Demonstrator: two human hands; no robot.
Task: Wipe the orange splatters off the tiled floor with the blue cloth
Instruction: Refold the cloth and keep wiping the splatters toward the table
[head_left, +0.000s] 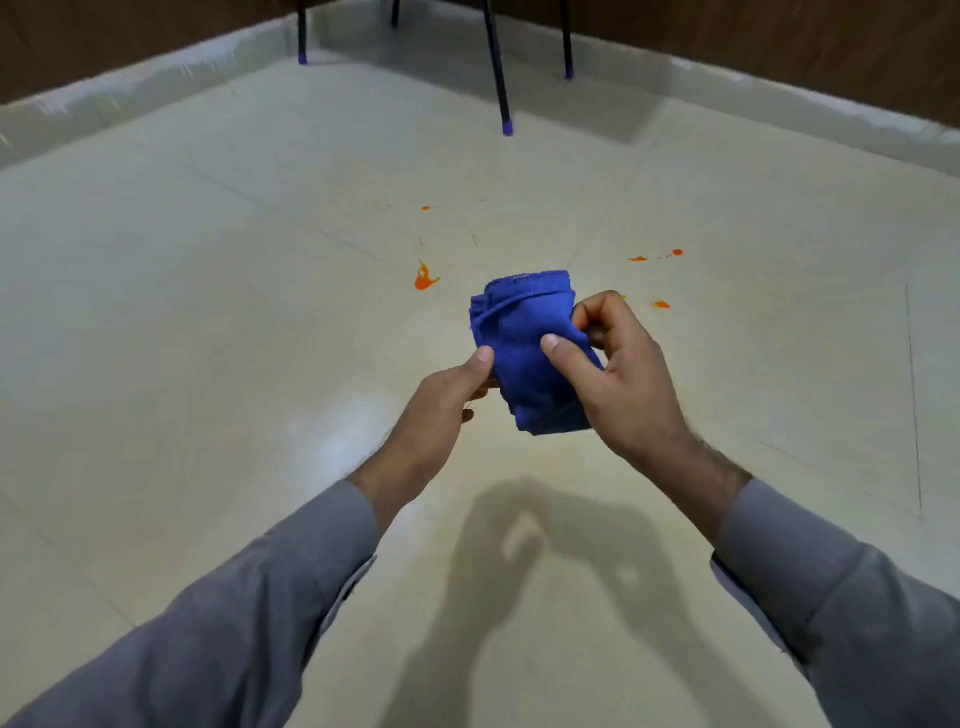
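A folded blue cloth (519, 338) is held up in the air above the pale tiled floor (208, 312). My left hand (447, 405) pinches its lower left edge with the thumb on top. My right hand (618, 374) grips its right side, thumb across the front. Orange splatters lie on the tiles beyond the cloth: a larger blot (425, 278) to its left, a small dot (426, 208) farther back, and several small spots (657, 254) to the right, one of them (661, 304) close to my right hand.
Black chair legs with blue feet (506, 127) stand at the far side near the corner. A pale skirting (130, 98) runs below brown walls at the back left and right. My shadow falls on the floor below my arms.
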